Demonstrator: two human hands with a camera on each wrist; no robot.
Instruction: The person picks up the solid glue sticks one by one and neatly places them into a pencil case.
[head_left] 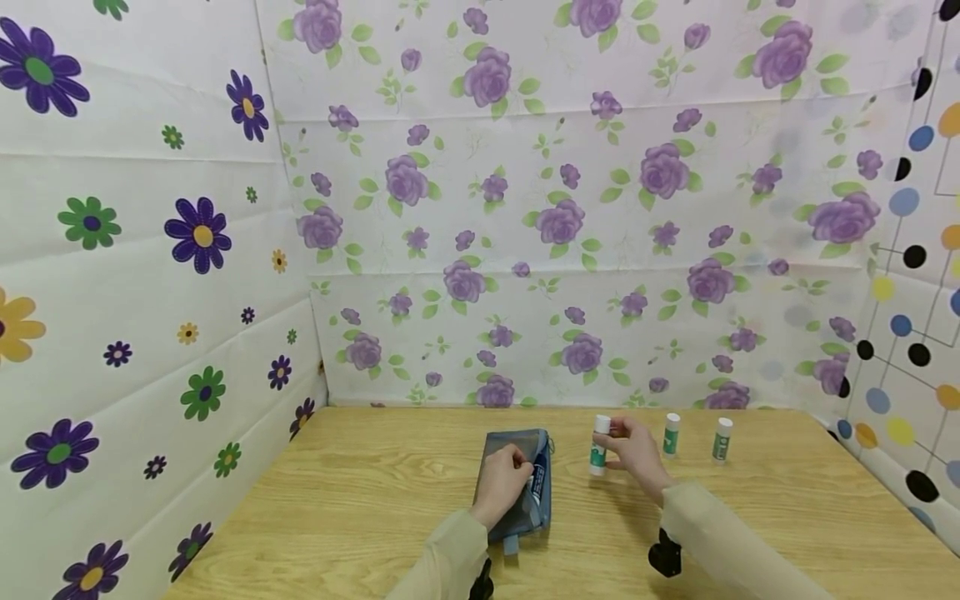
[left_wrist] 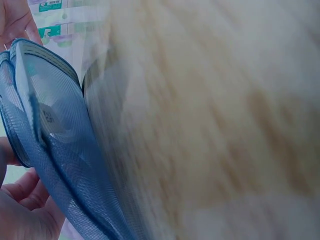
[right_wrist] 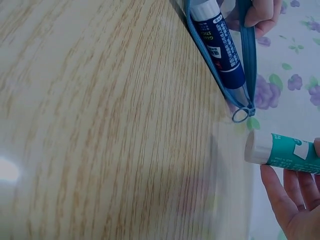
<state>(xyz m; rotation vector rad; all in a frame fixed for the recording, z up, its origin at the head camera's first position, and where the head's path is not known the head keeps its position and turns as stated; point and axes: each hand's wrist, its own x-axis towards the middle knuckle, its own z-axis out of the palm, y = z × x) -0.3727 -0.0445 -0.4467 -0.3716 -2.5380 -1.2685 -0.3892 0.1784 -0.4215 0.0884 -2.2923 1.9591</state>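
A blue mesh zip pouch (head_left: pixel 517 523) lies on the table with its zip undone. My left hand (head_left: pixel 502 485) pinches the edge of its opening, as the right wrist view also shows at the zip edge. Inside the pouch is a dark blue glue stick (right_wrist: pixel 220 47) with a white cap. Just right of the pouch, my right hand (head_left: pixel 633 454) holds a green-and-white glue stick (head_left: pixel 597 458) upright between thumb and fingers. Its white end (right_wrist: pixel 259 146) is near the zip's ring pull (right_wrist: pixel 241 115) in the right wrist view.
Two more green-and-white glue sticks, one just beyond the right hand (head_left: pixel 671 436) and another farther right (head_left: pixel 722 440), stand upright on the wooden table (head_left: pixel 375 483). Flower-patterned sheets (head_left: pixel 450 333) hang behind and to the left; a dotted sheet (head_left: pixel 900 358) is on the right.
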